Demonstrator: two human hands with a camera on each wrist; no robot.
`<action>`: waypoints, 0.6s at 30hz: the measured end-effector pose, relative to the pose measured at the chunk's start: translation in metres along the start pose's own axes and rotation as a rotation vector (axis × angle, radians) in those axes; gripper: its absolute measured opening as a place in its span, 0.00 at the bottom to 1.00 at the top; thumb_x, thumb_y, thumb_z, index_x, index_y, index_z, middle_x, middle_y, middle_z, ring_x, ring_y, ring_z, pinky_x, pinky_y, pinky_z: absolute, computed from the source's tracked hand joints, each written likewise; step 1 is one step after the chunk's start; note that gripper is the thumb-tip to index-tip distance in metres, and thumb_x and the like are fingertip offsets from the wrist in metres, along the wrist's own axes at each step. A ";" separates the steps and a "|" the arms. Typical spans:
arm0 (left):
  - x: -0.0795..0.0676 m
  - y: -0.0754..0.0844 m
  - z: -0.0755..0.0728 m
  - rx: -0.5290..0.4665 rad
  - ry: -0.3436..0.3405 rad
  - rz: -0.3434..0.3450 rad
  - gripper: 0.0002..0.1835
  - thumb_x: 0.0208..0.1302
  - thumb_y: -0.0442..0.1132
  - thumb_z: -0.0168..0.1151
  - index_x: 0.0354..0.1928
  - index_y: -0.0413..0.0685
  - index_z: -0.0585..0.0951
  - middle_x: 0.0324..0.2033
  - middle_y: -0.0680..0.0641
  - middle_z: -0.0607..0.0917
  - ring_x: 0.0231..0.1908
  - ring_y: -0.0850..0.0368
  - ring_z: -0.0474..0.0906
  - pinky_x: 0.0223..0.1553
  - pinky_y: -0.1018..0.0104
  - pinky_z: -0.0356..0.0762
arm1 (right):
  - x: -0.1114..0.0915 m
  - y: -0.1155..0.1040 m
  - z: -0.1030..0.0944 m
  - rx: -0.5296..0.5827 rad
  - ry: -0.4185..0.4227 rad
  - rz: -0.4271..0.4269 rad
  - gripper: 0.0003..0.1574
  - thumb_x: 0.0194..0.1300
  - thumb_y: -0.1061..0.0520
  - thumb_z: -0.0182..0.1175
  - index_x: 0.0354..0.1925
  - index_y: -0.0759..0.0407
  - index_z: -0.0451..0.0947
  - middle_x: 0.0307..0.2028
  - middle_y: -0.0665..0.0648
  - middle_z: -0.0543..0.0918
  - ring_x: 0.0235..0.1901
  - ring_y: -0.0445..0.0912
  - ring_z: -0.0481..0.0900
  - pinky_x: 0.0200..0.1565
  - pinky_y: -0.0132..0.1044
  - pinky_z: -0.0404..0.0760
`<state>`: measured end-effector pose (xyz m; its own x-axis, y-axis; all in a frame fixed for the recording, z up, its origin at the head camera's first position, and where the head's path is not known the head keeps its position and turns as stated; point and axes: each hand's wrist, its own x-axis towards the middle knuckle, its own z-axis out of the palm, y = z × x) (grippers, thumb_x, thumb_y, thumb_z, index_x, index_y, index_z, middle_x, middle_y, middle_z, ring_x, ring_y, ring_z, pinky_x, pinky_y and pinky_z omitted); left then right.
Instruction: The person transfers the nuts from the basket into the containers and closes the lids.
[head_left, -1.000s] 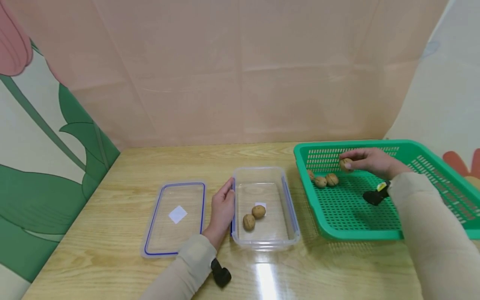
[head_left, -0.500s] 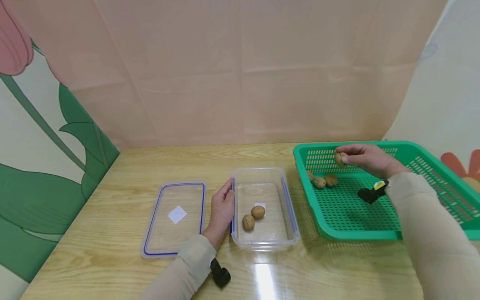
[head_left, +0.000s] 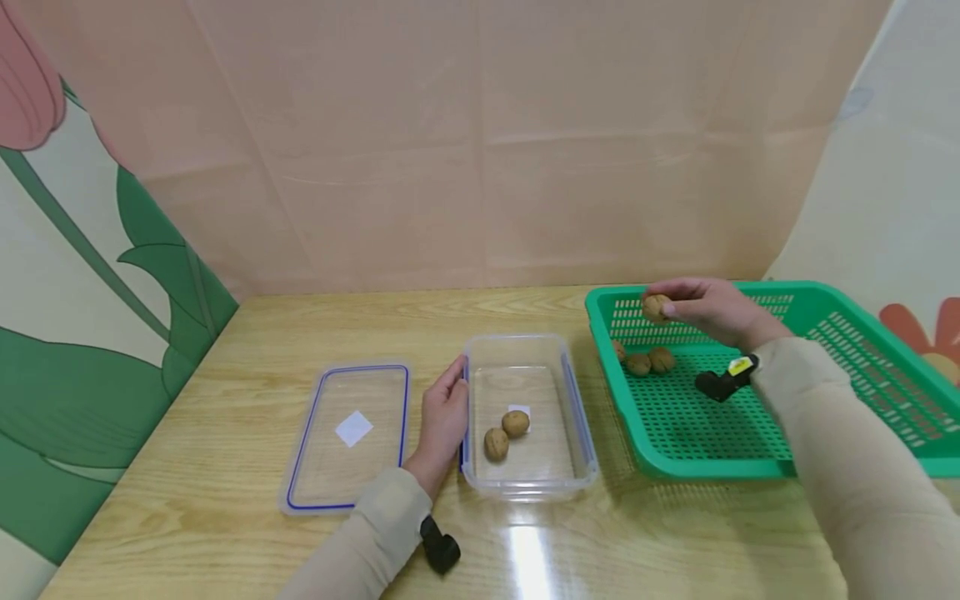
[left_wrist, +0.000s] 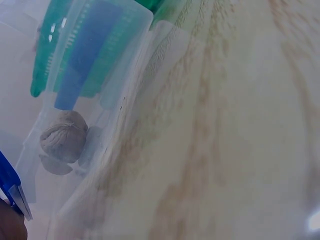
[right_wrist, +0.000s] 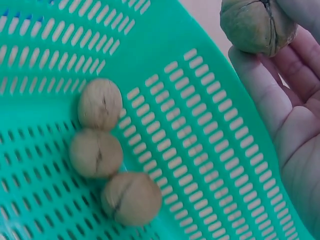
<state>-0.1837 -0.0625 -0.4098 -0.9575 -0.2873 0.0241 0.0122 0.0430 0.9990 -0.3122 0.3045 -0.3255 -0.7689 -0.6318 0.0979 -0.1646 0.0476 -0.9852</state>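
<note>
In the head view my right hand (head_left: 716, 312) pinches a walnut (head_left: 656, 308) between thumb and fingers, above the back left part of the green basket (head_left: 720, 469). The right wrist view shows that same walnut (right_wrist: 258, 26) held at the fingertips, over the basket's rim. Three more walnuts (right_wrist: 131, 198) lie together inside along the basket wall. My left hand (head_left: 444, 417) lies against the left side of a clear plastic box (head_left: 551, 477), fingers extended along its wall. Two walnuts (head_left: 497, 445) rest on the box floor. Part of the left fingers is hidden by the box edge.
A clear lid (head_left: 315, 458) with a blue seal and a white square label lies left of the box on the wooden table (head_left: 195, 467). A blue latch (left_wrist: 10, 180) hangs at the box side. A pinkish sheet (head_left: 480, 150) stands behind the table.
My right hand has lifted the walnut and moved it left, toward the basket's back left rim. The left hand, box and lid have stayed in place.
</note>
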 end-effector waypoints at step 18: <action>-0.001 0.002 -0.001 -0.006 -0.016 -0.015 0.22 0.66 0.32 0.46 0.62 0.46 0.70 0.63 0.48 0.70 0.65 0.53 0.62 0.66 0.60 0.60 | 0.034 -0.022 0.054 0.095 -0.211 -0.213 0.21 0.64 0.71 0.50 0.51 0.57 0.78 0.47 0.50 0.83 0.42 0.40 0.80 0.44 0.29 0.81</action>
<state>-0.1825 -0.0636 -0.4083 -0.9622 -0.2722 0.0086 -0.0003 0.0328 0.9995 -0.3015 0.2407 -0.3083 -0.5765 -0.7668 0.2823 -0.2419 -0.1698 -0.9553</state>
